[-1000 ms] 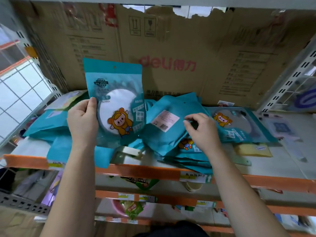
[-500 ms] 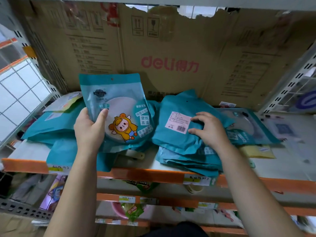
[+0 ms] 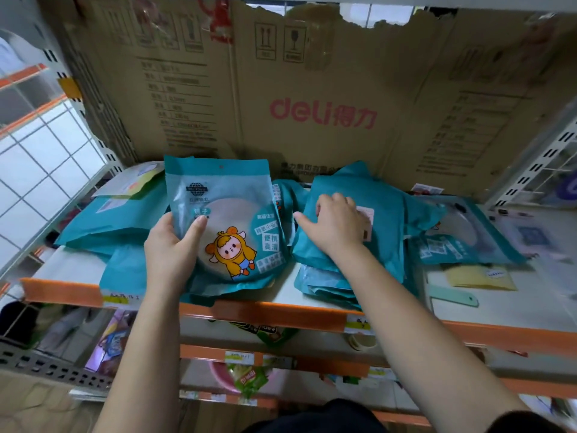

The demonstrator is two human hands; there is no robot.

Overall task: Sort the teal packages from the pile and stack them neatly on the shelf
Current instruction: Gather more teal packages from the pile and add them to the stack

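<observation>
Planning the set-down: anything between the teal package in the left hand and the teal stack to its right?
Yes. The right hand lies on top of the stack, covering where the package in the left hand would land. Nothing else visible between them.

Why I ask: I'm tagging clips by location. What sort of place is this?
Probably a shop or stockroom: orange-edged metal shelving with shelf-edge labels, teal packages piled on it, flattened cardboard box behind.

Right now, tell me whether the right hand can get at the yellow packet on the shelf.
Probably yes: the yellow packet lies uncovered just right of the teal stack the right hand rests on.
</observation>
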